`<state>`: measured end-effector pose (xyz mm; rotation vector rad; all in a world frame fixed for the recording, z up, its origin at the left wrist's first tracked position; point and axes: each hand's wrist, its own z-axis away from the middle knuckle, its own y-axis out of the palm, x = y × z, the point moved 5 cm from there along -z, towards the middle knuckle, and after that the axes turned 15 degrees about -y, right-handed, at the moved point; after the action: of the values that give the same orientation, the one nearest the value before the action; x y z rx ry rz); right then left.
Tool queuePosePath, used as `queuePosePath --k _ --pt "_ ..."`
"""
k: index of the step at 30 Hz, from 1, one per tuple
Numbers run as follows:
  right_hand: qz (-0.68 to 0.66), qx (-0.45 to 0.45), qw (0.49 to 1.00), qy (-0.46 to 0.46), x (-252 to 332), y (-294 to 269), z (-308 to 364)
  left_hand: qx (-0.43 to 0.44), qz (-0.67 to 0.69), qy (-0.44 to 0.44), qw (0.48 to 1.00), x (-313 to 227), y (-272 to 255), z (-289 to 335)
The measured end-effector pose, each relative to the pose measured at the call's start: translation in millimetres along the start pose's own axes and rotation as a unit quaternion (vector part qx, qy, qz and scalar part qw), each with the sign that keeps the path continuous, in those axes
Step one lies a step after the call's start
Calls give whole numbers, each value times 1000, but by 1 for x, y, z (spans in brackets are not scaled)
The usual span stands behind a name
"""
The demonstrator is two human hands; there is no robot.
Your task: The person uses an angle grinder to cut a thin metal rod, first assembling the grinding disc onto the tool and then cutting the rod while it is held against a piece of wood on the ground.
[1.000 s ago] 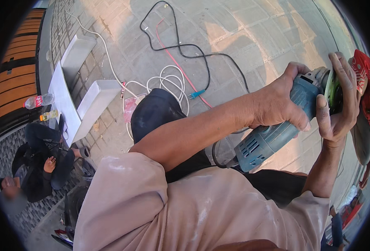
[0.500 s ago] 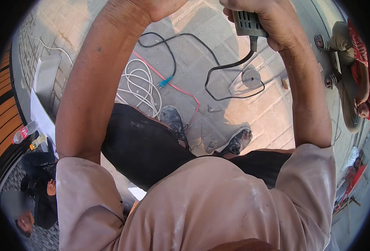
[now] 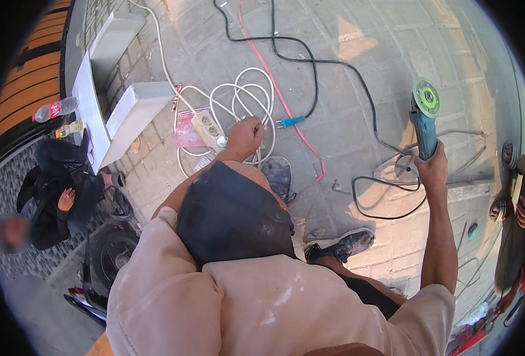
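Right fingers (image 3: 439, 155) wrap the teal, long-bodied angle grinder (image 3: 425, 129); probably hefty, stiff, so grab its barrel. Left fingers (image 3: 252, 127): can't tell.

grinder (image 3: 425, 129) rear: behind right fingers (image 3: 440, 151) | seated person's head (image 3: 13, 231): blurred | pink cable (image 3: 281, 94): cut by top edge

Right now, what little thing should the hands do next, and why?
Maybe the left hand should reach for the blue plug, because it lies on the paving, outside the nearby power strip, while the right hand holds the grinder.
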<state>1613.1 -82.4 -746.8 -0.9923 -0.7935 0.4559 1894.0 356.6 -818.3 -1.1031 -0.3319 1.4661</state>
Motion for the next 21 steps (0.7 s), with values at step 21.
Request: queuePosePath --k 21 --pt "91 13 869 -486 267 212 -39 -158 506 -242 813 157 -50 38"
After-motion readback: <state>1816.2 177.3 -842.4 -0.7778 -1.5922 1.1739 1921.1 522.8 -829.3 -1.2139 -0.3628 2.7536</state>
